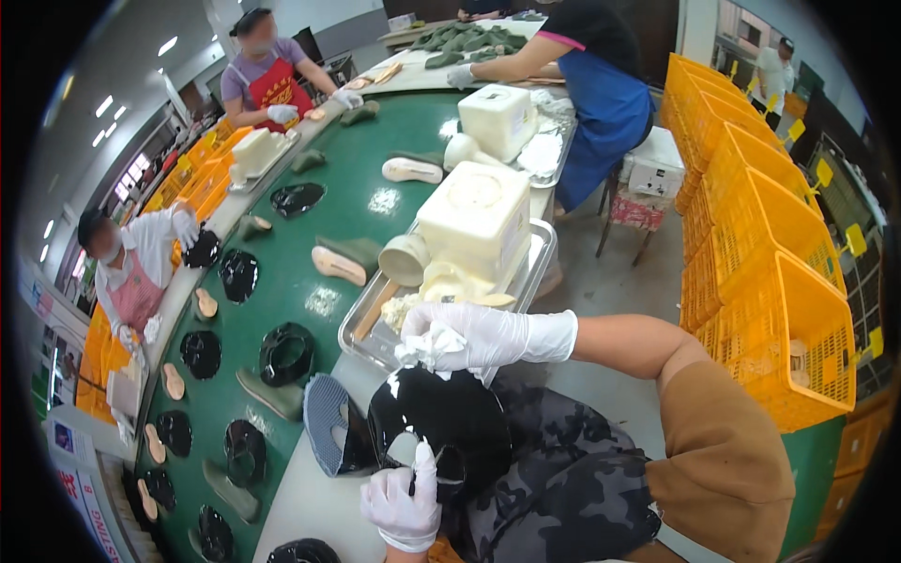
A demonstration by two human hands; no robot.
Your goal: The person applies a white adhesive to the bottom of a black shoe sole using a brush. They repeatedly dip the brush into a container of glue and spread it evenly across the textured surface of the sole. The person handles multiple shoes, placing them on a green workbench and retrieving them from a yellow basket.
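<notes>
A glossy black shoe upper (483,399) rests at my lap edge, against my camouflage apron. My left hand (402,502), in a white glove, is closed on its near edge, with the index finger stretched up over an opening in it. Above the upper, my gloved right hand (474,336) grips a crumpled white cloth (434,349). That hand is by the near end of a metal tray (355,349). A big cream-white plastic container (474,220) lies in the tray, its spout (404,260) toward the belt, with whitish paste around it. Beside the upper stands a black piece with a blue-grey textured face (328,427).
A green conveyor belt (361,141) carries black uppers, green boot shafts (267,392) and tan soles (338,266). Co-workers sit across the belt and at its far end; a stool (648,178) stands behind one. Stacked orange crates (779,319) line the right.
</notes>
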